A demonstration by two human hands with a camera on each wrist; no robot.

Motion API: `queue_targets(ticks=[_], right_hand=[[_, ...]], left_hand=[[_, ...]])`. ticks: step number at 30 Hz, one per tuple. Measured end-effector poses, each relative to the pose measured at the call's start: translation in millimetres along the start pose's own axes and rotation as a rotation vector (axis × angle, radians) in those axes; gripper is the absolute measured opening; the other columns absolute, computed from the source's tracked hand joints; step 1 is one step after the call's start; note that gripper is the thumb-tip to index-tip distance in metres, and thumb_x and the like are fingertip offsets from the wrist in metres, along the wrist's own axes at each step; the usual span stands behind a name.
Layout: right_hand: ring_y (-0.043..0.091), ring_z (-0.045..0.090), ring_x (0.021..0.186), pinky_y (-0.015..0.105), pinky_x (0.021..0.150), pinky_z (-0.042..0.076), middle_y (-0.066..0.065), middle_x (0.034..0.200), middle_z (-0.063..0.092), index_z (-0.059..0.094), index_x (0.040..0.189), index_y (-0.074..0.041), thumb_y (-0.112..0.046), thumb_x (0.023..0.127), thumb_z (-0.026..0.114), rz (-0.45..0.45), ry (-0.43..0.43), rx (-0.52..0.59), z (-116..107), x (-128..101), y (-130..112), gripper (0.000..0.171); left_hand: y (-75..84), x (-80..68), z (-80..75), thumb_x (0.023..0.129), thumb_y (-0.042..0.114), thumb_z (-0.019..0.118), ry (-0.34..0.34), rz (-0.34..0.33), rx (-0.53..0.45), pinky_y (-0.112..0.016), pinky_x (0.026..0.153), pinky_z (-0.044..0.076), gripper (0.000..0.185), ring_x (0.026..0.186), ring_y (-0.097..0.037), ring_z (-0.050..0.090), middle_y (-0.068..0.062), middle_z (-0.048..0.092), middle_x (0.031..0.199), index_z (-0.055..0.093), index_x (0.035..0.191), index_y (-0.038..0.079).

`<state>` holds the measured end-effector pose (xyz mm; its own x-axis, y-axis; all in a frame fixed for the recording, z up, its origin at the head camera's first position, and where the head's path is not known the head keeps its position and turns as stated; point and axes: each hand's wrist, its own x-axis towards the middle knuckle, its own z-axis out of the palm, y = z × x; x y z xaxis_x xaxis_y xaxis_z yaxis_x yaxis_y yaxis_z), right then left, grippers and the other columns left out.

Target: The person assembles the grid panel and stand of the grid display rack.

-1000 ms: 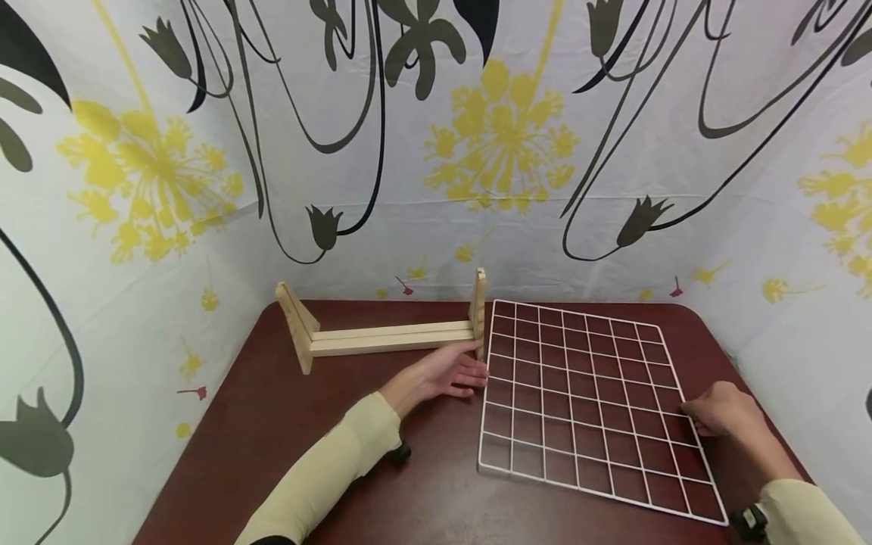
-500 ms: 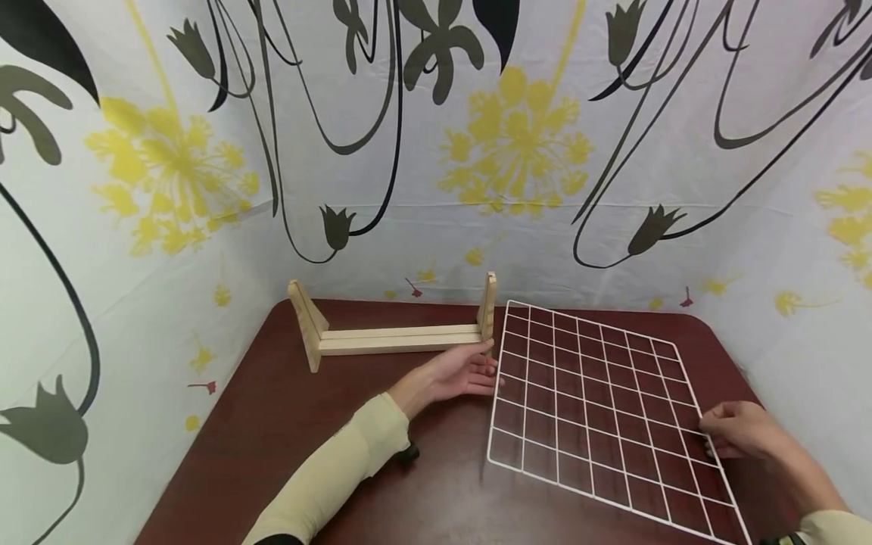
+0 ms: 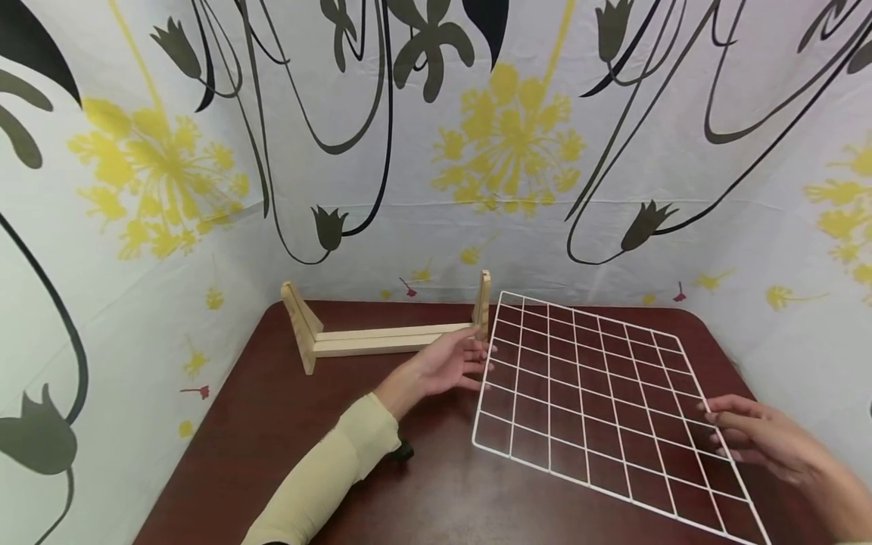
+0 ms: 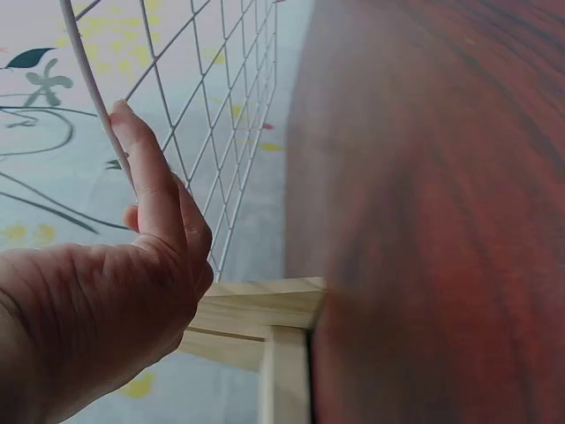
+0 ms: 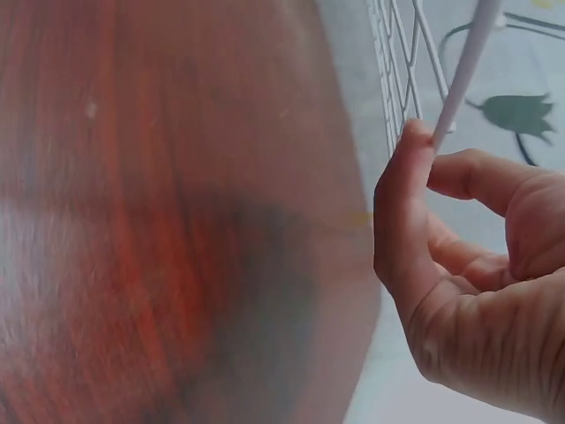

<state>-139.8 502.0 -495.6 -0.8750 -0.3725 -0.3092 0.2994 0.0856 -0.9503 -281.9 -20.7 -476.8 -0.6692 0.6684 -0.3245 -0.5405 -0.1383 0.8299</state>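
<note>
A white wire grid panel [image 3: 579, 393] is raised at a tilt above the dark red table [image 3: 272, 424]. My left hand [image 3: 470, 359] holds its left edge near the far corner; the left wrist view shows a finger [image 4: 146, 168] lying along the rim wire of the grid panel [image 4: 221, 106]. My right hand [image 3: 722, 431] pinches the right edge. In the right wrist view the thumb [image 5: 402, 203] presses the rim wire [image 5: 463, 71], with the other fingers curled behind it.
A pale wooden rack [image 3: 381, 339] with two upright ends lies at the back left of the table, just behind my left hand and touching distance from the grid's far left corner. Flower-patterned cloth walls [image 3: 504, 151] close in on three sides.
The grid has come up off the table, its far left corner now higher. Both hands have shifted with it, and the right hand has opened from a resting fist into a pinch on the edge.
</note>
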Motion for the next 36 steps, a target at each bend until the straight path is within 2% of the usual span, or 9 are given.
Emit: queue_targets(ticks=[2,4,9,14,17,21,25,30,36], right_hand=[[0.009,0.075,0.098,0.031,0.081,0.066,-0.015,0.117,0.076,0.073,0.122,-0.029,0.000,0.114,0.029,-0.057,-0.051,0.085,1.2,-3.8,-5.0,0.054],[0.009,0.076,0.098,0.031,0.080,0.066,-0.014,0.121,0.076,0.073,0.126,-0.027,0.001,0.114,0.026,-0.102,-0.072,0.139,2.5,-8.0,-11.2,0.056],[0.010,0.076,0.094,0.030,0.074,0.066,-0.015,0.125,0.076,0.073,0.126,-0.023,0.003,0.114,0.027,-0.207,0.018,0.204,7.8,-22.8,-26.0,0.055],[0.014,0.076,0.095,0.031,0.074,0.066,-0.007,0.128,0.075,0.070,0.132,-0.011,0.008,0.111,0.021,-0.360,0.007,0.332,13.5,-27.7,-37.8,0.057],[0.017,0.076,0.099,0.033,0.076,0.066,0.001,0.128,0.073,0.065,0.138,-0.005,0.010,0.110,0.015,-0.457,-0.067,0.404,17.9,-24.6,-42.0,0.059],[0.020,0.076,0.097,0.035,0.076,0.066,0.006,0.121,0.073,0.061,0.140,-0.004,0.010,0.110,0.013,-0.531,-0.093,0.431,26.8,-18.3,-47.6,0.059],[0.023,0.076,0.091,0.036,0.071,0.065,0.006,0.113,0.073,0.063,0.137,-0.004,0.011,0.110,0.016,-0.560,-0.043,0.437,41.4,-10.3,-56.1,0.056],[0.025,0.077,0.087,0.038,0.069,0.065,0.009,0.106,0.075,0.063,0.134,-0.001,0.013,0.109,0.021,-0.619,0.022,0.440,67.0,3.5,-70.2,0.051],[0.028,0.079,0.085,0.041,0.066,0.066,0.014,0.106,0.076,0.060,0.133,0.004,0.018,0.107,0.023,-0.742,0.037,0.470,95.3,21.8,-81.8,0.048]], left_hand=[[6.9,-6.4,0.9,0.113,0.046,0.037,-0.023,0.016,0.012,-0.069,0.117,0.042,0.045,0.107,-0.023,0.061,-0.001,0.063,0.110,0.059,0.110,0.007],[13.9,-11.4,1.9,0.113,0.046,0.036,-0.057,0.027,0.022,-0.068,0.117,0.043,0.052,0.106,-0.021,0.061,-0.002,0.063,0.112,0.056,0.128,0.001],[31.7,-20.2,7.4,0.114,0.045,0.033,-0.124,0.056,0.017,-0.059,0.105,0.056,0.068,0.103,-0.020,0.064,-0.002,0.063,0.109,0.040,0.150,-0.012],[52.5,-32.9,15.5,0.114,0.046,0.034,-0.154,0.123,0.003,-0.052,0.085,0.063,0.068,0.098,-0.021,0.065,0.000,0.057,0.097,0.043,0.145,-0.013],[65.1,-43.1,19.5,0.114,0.046,0.034,-0.177,0.170,0.017,-0.052,0.083,0.064,0.062,0.097,-0.022,0.064,-0.003,0.056,0.107,0.049,0.139,-0.008],[78.0,-55.3,19.7,0.114,0.045,0.035,-0.182,0.217,0.033,-0.048,0.078,0.065,0.051,0.098,-0.023,0.065,-0.006,0.062,0.123,0.058,0.129,0.002],[84.4,-65.4,11.5,0.112,0.050,0.040,-0.168,0.244,0.041,-0.043,0.071,0.064,0.048,0.098,-0.024,0.065,-0.012,0.061,0.132,0.061,0.124,0.009],[86.5,-78.1,-6.2,0.106,0.065,0.047,-0.166,0.273,0.061,-0.038,0.070,0.063,0.063,0.097,-0.024,0.063,-0.019,0.059,0.140,0.054,0.139,0.012],[88.7,-95.1,-29.1,0.106,0.067,0.044,-0.225,0.320,0.046,-0.046,0.073,0.065,0.066,0.099,-0.024,0.062,-0.014,0.062,0.130,0.049,0.148,0.015]])
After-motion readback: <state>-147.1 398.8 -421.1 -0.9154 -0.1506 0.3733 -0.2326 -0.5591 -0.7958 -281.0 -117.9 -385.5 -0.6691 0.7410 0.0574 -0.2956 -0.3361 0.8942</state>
